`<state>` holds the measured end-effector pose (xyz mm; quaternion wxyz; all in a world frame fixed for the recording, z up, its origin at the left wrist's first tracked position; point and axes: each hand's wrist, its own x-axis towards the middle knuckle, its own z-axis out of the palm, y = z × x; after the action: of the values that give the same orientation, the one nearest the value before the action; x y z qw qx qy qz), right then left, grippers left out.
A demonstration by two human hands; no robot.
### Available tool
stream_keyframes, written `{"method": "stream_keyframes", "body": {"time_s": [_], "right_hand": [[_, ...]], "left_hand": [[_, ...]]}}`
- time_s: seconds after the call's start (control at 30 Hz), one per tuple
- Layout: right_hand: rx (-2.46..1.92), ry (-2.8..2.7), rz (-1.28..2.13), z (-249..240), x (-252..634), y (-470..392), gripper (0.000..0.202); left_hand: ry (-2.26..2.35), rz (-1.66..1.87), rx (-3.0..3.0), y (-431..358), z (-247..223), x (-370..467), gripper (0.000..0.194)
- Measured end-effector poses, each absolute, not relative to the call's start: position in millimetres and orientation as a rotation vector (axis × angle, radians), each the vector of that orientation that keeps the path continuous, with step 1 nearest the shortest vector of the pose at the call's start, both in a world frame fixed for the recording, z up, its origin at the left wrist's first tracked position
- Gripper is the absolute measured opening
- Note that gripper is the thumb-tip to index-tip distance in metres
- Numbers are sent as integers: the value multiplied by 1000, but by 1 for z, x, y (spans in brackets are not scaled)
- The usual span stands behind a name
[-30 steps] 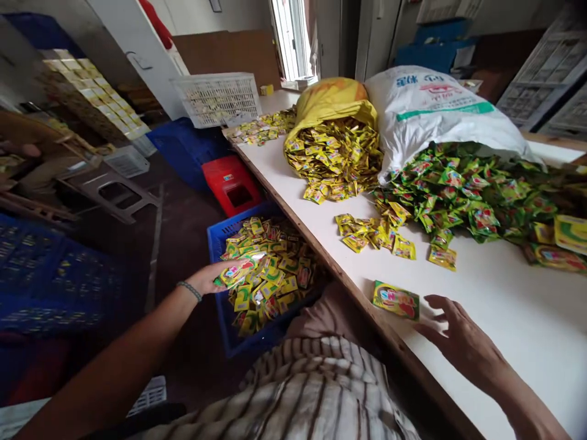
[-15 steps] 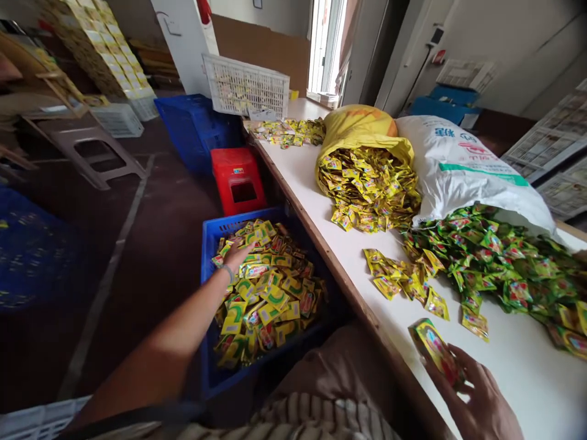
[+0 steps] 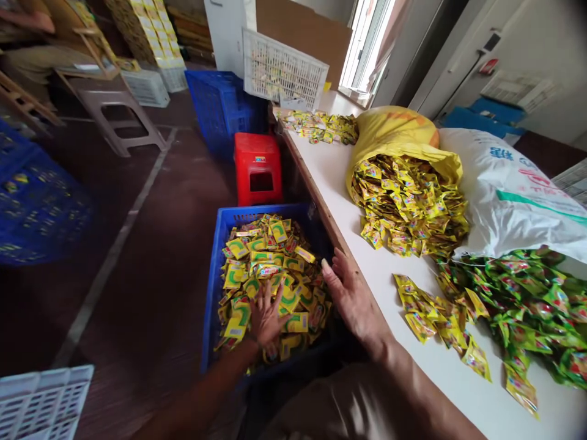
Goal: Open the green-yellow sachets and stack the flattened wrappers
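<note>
Right hand (image 3: 351,296) now near printed packets (image 3: 290,298)

In the lower middle, the person's left hand (image 3: 267,315) touches yellow-green packets (image 3: 236,276) inside a blue crate (image 3: 211,293); a red stool (image 3: 258,146) stands just above.

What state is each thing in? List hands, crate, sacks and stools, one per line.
Left hand: spread on the packets.
Right hand: open, empty, by the table edge.
Blue crate: upright, well filled.
Yellow sack: lying, open, spilling yellow packets.
White sack: lying, green packets at its mouth.
Red stool: upright.
Grey stool: upright.
</note>
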<state>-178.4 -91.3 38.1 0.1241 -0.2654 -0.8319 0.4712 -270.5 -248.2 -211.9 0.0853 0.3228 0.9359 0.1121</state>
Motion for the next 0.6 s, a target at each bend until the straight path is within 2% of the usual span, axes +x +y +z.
{"method": "stream_keyframes", "body": {"time_s": [0.13,0.2,0.3,0.4,0.53,0.6], "right_hand": [[-545,-2578,582,36,-132,-83,57],[-564,-2604,191,21,-91,-71,54],[-666,-2637,-179,-9,-28,-52,57],[-854,-2679,-321,-36,14,-49,62],[-828,-2749,-264,-55,28,-58,69],[-866,-2769,-234,-57,23,-62,64]], "left_hand": [[2867,351,898,-213,-212,-312,82],[2856,355,896,-198,-212,-338,77],[2809,383,910,-175,-210,-375,70],[2727,513,853,-154,-203,-407,64],[2608,783,743,-127,-189,-447,60],[2572,863,741,-112,-182,-466,60]]}}
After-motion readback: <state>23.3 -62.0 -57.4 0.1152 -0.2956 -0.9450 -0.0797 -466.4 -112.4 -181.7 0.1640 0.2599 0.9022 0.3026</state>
